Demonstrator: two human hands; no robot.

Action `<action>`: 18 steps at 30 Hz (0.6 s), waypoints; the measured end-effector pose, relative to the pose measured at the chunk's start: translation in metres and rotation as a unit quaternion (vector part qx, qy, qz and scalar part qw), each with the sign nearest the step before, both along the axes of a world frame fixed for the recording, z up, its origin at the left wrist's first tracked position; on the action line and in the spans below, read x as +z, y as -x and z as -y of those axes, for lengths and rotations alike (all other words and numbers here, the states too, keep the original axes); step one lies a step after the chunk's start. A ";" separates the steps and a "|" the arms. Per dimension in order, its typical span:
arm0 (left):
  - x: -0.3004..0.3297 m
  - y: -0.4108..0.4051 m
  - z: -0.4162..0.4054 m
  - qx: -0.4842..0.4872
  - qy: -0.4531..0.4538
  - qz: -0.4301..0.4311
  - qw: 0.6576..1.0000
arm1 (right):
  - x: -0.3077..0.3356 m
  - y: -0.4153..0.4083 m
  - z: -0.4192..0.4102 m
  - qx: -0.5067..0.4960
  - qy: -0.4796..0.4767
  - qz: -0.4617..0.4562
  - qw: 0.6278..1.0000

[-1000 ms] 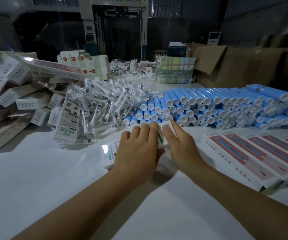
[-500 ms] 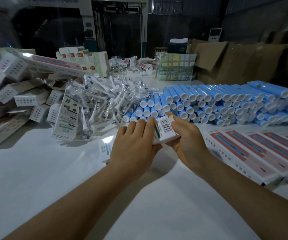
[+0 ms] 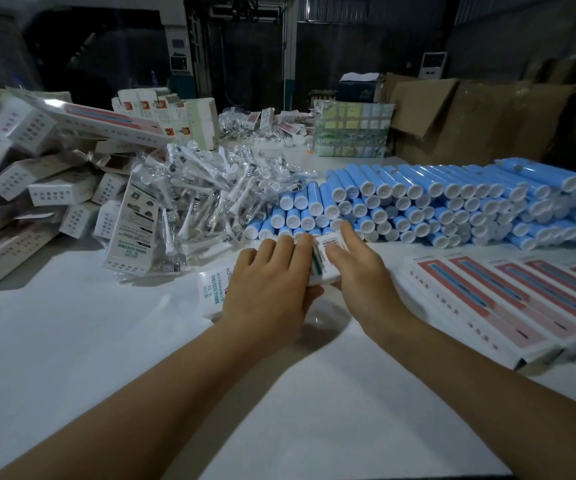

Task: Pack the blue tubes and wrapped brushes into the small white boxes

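A small white box (image 3: 321, 263) with green print lies at the table's middle, held between both hands. My left hand (image 3: 272, 282) lies over its left part, fingers on top and thumb under its near edge. My right hand (image 3: 357, 268) grips its right end, fingers over the barcode flap. The box's left end (image 3: 212, 292) sticks out past my left hand. Behind the hands lies a long stack of blue tubes (image 3: 435, 206) with white caps. To their left is a heap of wrapped brushes (image 3: 207, 199) in clear plastic.
A pile of small white boxes (image 3: 37, 192) fills the left side, one (image 3: 130, 230) leaning upright against the brushes. Flat pink-and-white boxes (image 3: 508, 299) lie in a row at the right. Cardboard cartons (image 3: 470, 116) and a taped box (image 3: 354, 133) stand at the back.
The box has come down from its tilted, lifted pose toward the table. My right hand's fingers have moved over its barcode end, covering most of the label.
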State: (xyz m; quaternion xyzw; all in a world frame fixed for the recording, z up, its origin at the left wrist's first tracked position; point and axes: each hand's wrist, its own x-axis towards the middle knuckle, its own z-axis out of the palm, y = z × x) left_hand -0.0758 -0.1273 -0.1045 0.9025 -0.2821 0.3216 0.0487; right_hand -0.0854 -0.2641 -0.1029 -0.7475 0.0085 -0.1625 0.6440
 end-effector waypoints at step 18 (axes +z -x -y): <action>0.003 -0.013 -0.002 0.043 0.051 -0.043 0.997 | 0.000 0.009 -0.007 -0.013 0.147 0.037 0.988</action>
